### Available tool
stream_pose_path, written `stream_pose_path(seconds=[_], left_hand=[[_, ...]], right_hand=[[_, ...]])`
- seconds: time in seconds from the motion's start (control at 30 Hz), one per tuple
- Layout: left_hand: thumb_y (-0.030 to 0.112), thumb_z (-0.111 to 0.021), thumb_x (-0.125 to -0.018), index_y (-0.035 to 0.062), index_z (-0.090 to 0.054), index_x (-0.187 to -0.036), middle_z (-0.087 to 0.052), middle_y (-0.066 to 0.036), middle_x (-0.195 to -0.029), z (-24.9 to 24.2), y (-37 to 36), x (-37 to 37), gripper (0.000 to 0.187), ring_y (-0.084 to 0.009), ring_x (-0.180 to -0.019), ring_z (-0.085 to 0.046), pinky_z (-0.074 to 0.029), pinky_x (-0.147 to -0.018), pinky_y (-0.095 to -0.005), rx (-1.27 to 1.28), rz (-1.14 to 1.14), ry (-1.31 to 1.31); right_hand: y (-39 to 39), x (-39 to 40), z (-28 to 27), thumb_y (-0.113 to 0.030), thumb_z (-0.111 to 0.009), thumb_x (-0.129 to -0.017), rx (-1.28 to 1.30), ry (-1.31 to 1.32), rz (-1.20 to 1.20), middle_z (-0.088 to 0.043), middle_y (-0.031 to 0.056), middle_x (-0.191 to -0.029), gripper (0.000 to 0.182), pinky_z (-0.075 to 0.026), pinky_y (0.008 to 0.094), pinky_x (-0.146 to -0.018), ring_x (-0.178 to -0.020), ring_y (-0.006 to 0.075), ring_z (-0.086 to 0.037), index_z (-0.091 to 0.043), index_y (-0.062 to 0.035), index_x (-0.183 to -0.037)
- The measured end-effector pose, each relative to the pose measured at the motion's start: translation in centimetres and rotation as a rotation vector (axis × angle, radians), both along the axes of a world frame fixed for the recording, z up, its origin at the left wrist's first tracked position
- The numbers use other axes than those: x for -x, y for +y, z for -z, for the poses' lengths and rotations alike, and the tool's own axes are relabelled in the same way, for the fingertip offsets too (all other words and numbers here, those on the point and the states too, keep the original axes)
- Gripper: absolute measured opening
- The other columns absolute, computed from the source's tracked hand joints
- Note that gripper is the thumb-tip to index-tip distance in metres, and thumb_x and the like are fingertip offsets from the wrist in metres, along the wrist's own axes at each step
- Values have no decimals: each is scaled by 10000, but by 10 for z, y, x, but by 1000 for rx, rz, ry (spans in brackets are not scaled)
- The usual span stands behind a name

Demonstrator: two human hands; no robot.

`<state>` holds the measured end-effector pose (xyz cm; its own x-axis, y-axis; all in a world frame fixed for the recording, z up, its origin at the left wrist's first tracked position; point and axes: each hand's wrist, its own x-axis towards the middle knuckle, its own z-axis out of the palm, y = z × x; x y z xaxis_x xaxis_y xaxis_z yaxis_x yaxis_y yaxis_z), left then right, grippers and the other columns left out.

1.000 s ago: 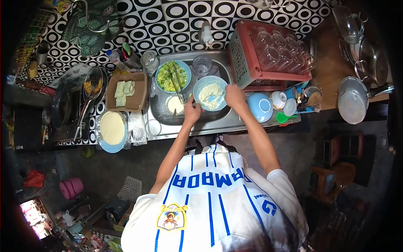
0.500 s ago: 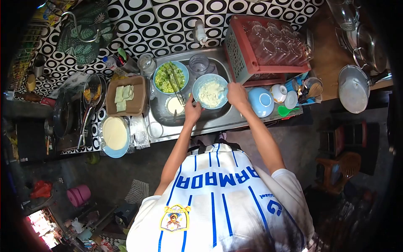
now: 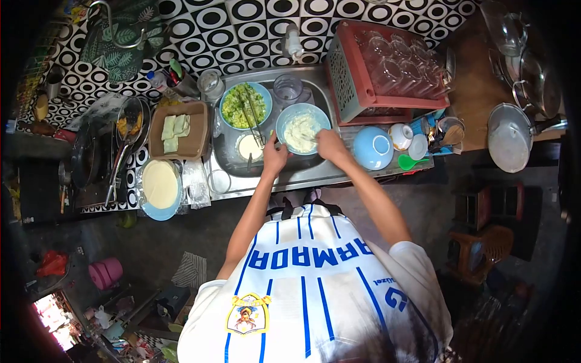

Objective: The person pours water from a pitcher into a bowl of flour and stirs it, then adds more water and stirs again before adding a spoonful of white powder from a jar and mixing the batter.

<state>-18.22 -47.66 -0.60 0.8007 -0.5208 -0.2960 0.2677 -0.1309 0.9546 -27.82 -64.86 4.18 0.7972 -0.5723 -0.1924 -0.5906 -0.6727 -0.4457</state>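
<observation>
A light blue bowl (image 3: 302,128) holding a pale, lumpy mixture (image 3: 300,132) sits over the sink. My left hand (image 3: 275,157) grips its lower left rim. At the lower right rim, my right hand (image 3: 331,146) is closed on a thin utensil whose end reaches into the mixture; most of it is hidden by my fingers. Left of this bowl stands a blue bowl of chopped green vegetables (image 3: 241,109), with metal tongs (image 3: 250,115) lying across it. Below is a small dish of creamy white contents (image 3: 249,147) with a spoon in it.
Folded pale green pieces lie in a brown tray (image 3: 200,139), above a plate of pale round sheets (image 3: 161,184). A clear jug (image 3: 287,89) stands behind the bowls. On the right are a red rack of glasses (image 3: 363,97), an upturned blue bowl (image 3: 373,148) and a green spoon (image 3: 410,162).
My right hand has moved left, from beside the bowl's right rim to its lower right rim. My left hand remains at the bowl's lower left. The whole view has shifted slightly.
</observation>
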Motion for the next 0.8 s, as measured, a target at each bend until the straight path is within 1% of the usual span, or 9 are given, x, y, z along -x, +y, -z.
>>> stream_pose_path(seconds=[0.1, 0.23, 0.33, 0.43, 0.53, 0.63, 0.67, 0.77, 0.8], left_hand=[[-40, -527, -916, -20, -321, -1518, -667, -147, -1014, -4, 0, 3, 637, -144, -709, -664, -607, -626, -291, 10, -5, -9], [-34, -538, -905, -66, -323, -1499, -674, -174, -987, -1, -5, 5, 633, -151, -678, -666, -598, -601, -297, 1, -26, -50], [-48, -533, -889, -64, -336, -1496, -675, -190, -995, -1, -6, 2, 638, -160, -684, -673, -592, -589, -297, -44, -5, -36], [-58, -524, -875, -67, -352, -1488, -683, -181, -960, 4, -6, 1, 636, -163, -678, -676, -591, -590, -296, -33, -36, -71], [-54, -527, -869, -66, -366, -1481, -671, -207, -1041, -4, -7, 5, 633, -169, -690, -680, -591, -589, -295, -35, -44, -51], [-58, -535, -921, -62, -317, -1495, -490, -232, -1417, -13, -5, 0, 614, -235, -903, -705, -640, -675, -303, -101, 58, -35], [-58, -537, -915, -64, -320, -1493, -491, -235, -1416, -11, -6, -2, 618, -239, -907, -706, -640, -672, -304, -111, 61, -50], [-60, -543, -897, -69, -331, -1487, -492, -243, -1415, -7, -6, -3, 626, -249, -915, -709, -641, -664, -306, -125, 63, -70], [-60, -545, -893, -71, -333, -1485, -491, -246, -1415, -8, -7, -5, 628, -253, -916, -711, -642, -663, -307, -113, 54, -63]], right_hand=[[-31, 14, -31, -49, -573, -818, 55, 119, -125, -689, 265, -935, 194, -530, 507, -817, -936, 437, -672, -740, -14, -913], [-30, -12, -29, -33, -523, -850, 165, 3, -6, -694, 274, -941, 214, -548, 522, -810, -952, 444, -680, -715, 0, -940], [-9, -28, -8, -33, -522, -848, 139, -23, -66, -690, 278, -951, 226, -550, 523, -809, -960, 438, -681, -716, -3, -961], [23, 5, -36, -19, -526, -821, 97, -63, -186, -683, 280, -907, 231, -530, 528, -816, -909, 442, -673, -730, -15, -931], [-3, 25, -37, -6, -543, -803, 55, 60, -244, -677, 290, -893, 219, -530, 528, -819, -906, 446, -671, -729, -9, -919], [-34, 6, -57, 0, -568, -793, 95, 41, -83, -683, 301, -950, 223, -548, 530, -813, -945, 470, -670, -727, 17, -948], [-38, 2, -59, -3, -569, -793, 124, 44, -23, -683, 300, -942, 211, -548, 531, -806, -937, 471, -671, -727, 22, -930], [-27, -2, -2, -11, -562, -805, 55, 54, -58, -680, 306, -934, 215, -542, 537, -809, -930, 474, -668, -719, 31, -945], [-17, -5, -8, -7, -555, -807, 48, 19, -81, -679, 308, -939, 223, -539, 539, -819, -934, 472, -668, -716, 34, -956]])
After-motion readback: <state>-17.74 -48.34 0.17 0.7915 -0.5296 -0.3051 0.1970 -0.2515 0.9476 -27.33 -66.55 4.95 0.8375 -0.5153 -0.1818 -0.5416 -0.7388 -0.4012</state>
